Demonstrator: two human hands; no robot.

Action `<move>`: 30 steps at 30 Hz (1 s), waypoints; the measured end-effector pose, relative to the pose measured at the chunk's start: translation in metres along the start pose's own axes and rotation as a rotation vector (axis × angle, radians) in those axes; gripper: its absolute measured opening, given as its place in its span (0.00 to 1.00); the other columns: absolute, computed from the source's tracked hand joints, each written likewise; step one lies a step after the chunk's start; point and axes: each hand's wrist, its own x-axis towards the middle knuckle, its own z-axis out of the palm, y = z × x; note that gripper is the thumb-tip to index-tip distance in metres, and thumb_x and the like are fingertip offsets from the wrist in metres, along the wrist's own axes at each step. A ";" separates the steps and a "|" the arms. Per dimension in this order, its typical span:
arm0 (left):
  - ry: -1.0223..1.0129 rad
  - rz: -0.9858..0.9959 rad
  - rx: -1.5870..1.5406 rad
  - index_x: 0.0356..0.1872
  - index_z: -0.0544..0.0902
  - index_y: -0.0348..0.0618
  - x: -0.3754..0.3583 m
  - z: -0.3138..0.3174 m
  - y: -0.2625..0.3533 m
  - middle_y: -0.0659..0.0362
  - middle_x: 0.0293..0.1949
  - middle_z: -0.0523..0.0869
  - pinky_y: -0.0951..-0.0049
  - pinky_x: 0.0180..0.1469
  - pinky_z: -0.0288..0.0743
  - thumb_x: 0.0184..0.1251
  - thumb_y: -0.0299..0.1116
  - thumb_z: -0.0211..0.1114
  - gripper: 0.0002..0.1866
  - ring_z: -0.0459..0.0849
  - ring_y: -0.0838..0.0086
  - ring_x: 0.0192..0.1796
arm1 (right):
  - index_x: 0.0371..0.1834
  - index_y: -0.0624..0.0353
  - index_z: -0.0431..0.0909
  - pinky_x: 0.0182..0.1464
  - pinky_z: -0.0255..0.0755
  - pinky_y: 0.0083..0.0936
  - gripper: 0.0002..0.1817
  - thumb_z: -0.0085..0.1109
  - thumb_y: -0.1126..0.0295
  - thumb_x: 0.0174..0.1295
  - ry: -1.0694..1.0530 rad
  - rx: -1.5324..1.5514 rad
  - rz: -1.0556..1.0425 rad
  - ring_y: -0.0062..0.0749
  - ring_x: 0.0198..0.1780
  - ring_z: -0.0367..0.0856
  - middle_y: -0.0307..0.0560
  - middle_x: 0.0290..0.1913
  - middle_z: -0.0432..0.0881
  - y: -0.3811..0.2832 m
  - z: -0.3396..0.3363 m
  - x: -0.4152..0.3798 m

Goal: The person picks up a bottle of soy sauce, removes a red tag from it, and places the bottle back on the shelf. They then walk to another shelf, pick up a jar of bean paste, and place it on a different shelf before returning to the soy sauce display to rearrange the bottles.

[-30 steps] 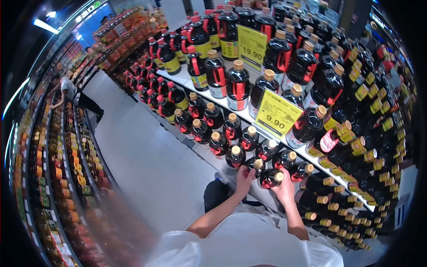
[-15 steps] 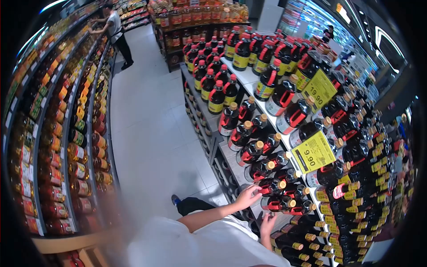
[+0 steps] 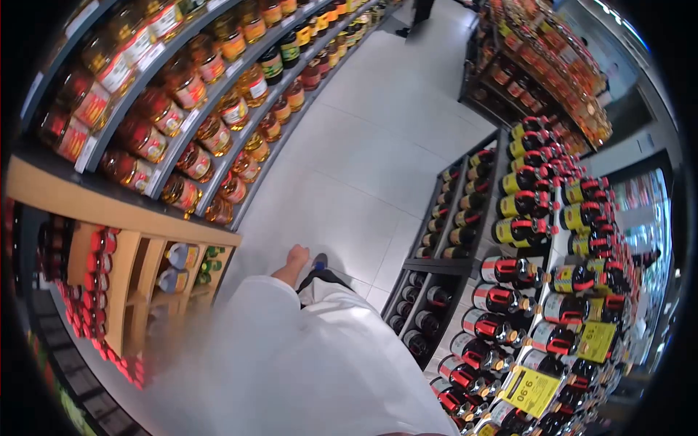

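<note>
My left hand point(image 3: 297, 256) hangs beside my dark trouser leg point(image 3: 323, 277), away from the shelves. Its fingers are curled into a fist and nothing shows in it. The white sleeve point(image 3: 262, 312) leads down to my white shirt, which fills the bottom of the view. My right hand is out of view. The dark sauce bottles with red handles point(image 3: 502, 270) stand on the rack to my right, out of the hand's reach.
A yellow price tag point(image 3: 531, 390) reading 9.90 hangs on the right rack. Amber oil bottles point(image 3: 218, 109) line long shelves on the left, above a wooden stand point(image 3: 131, 240). A pale tiled aisle point(image 3: 363, 145) runs ahead, with another person's legs point(image 3: 419, 10) at its far end.
Both hands have left the sauce bottles on the rack. My head has turned left toward the aisle; the left hand dropped beside my leg and the right hand went out of view.
</note>
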 end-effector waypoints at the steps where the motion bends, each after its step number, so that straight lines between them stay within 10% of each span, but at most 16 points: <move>1: 0.024 -0.044 -0.007 0.50 0.84 0.32 0.012 -0.024 -0.027 0.36 0.55 0.84 0.52 0.62 0.76 0.65 0.48 0.62 0.26 0.82 0.44 0.59 | 0.55 0.67 0.71 0.44 0.69 0.35 0.18 0.58 0.70 0.66 -0.103 0.031 0.012 0.42 0.39 0.76 0.54 0.39 0.77 -0.012 0.006 0.011; 8: -0.032 -0.085 0.013 0.50 0.83 0.30 0.004 -0.103 -0.129 0.35 0.54 0.83 0.52 0.61 0.76 0.62 0.47 0.61 0.27 0.82 0.42 0.58 | 0.50 0.65 0.71 0.36 0.68 0.33 0.14 0.56 0.69 0.66 -0.683 0.249 0.192 0.40 0.33 0.75 0.53 0.36 0.77 -0.104 0.070 0.072; 17: -0.095 0.017 -0.342 0.46 0.84 0.34 -0.025 0.013 -0.127 0.38 0.50 0.86 0.50 0.59 0.77 0.60 0.46 0.63 0.24 0.84 0.45 0.56 | 0.42 0.63 0.72 0.26 0.66 0.31 0.09 0.54 0.68 0.66 -1.175 0.214 0.231 0.38 0.26 0.74 0.53 0.32 0.77 -0.228 0.151 0.137; 23: 0.115 -0.377 -0.476 0.45 0.86 0.42 -0.113 0.004 -0.145 0.44 0.47 0.88 0.52 0.55 0.78 0.62 0.45 0.62 0.19 0.86 0.50 0.53 | 0.38 0.61 0.72 0.20 0.64 0.30 0.08 0.53 0.68 0.66 -1.472 0.185 0.168 0.36 0.22 0.74 0.53 0.30 0.77 -0.314 0.212 0.199; 30: 0.472 -0.670 -0.698 0.45 0.86 0.38 -0.234 0.083 -0.144 0.44 0.45 0.89 0.55 0.54 0.79 0.64 0.50 0.61 0.23 0.87 0.50 0.51 | 0.47 0.59 0.70 0.21 0.67 0.34 0.10 0.52 0.68 0.67 -1.242 -0.239 -0.040 0.40 0.25 0.74 0.52 0.35 0.77 -0.413 0.351 0.296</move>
